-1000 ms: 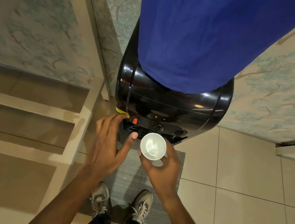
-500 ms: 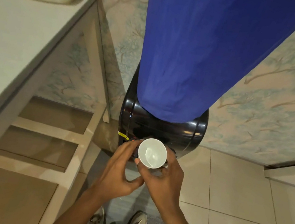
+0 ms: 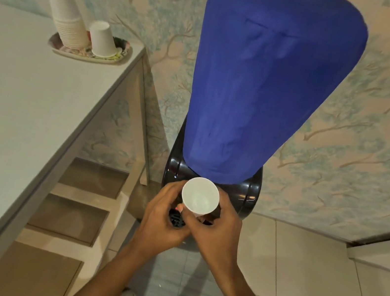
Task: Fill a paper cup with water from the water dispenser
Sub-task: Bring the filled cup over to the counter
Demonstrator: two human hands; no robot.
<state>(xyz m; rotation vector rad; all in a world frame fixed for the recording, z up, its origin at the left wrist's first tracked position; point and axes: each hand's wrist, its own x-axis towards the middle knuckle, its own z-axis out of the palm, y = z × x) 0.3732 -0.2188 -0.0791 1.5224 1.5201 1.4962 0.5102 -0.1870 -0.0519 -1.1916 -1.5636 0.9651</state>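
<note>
- I see the paper cup directly in front of the water dispenser, just below the lower edge of the blue cover that drapes the bottle on top of it.
- The cup stands upright: its long axis runs vertically, its open mouth faces up toward the camera, and its base points down toward the dispenser's tap area.
- I cannot tell from this angle whether the cup holds any water; the inside shows pale and even.
- The right hand is in front of the dispenser and wraps the cup from the right side and from beneath; its fingers are curled closed around the wall of the cup.
- The left hand sits just left of the cup, against the dispenser's front; its fingers are bent inward, one fingertip beside the cup's lower wall. I cannot tell whether it grips the cup or presses a control.
- A dark grille shows between the two hands, below the cup.
- To the left of the dispenser stands a table; at its far corner a plate carries a stack of upturned cups.
</note>
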